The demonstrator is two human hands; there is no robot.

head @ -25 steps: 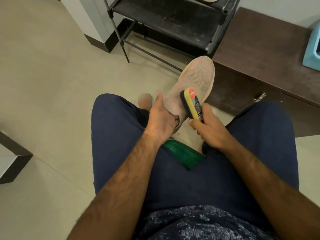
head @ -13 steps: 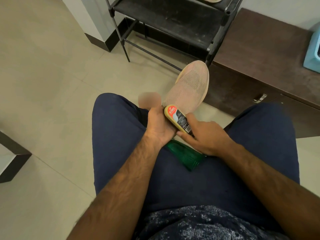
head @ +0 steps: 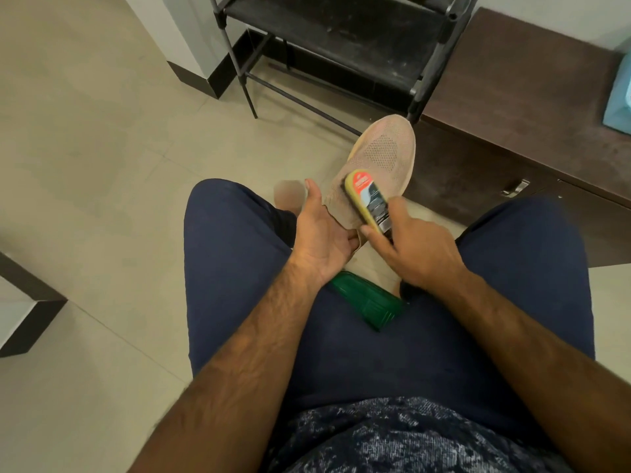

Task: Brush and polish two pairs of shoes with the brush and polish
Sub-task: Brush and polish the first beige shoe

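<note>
Shoe brushing over a beige tiled floor (head: 85,165)

Left hand (head: 321,237) grips the shoe (head: 379,158); right hand (head: 416,247) clasps the brush (head: 367,199), beside a black rack (head: 341,32).

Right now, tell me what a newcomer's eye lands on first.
The beige knit shoe, held up at centre by the left hand at its heel. Against its upper lies the yellow shoe brush, gripped by the right hand. Below the hands, a green object lies between the knees.
</note>
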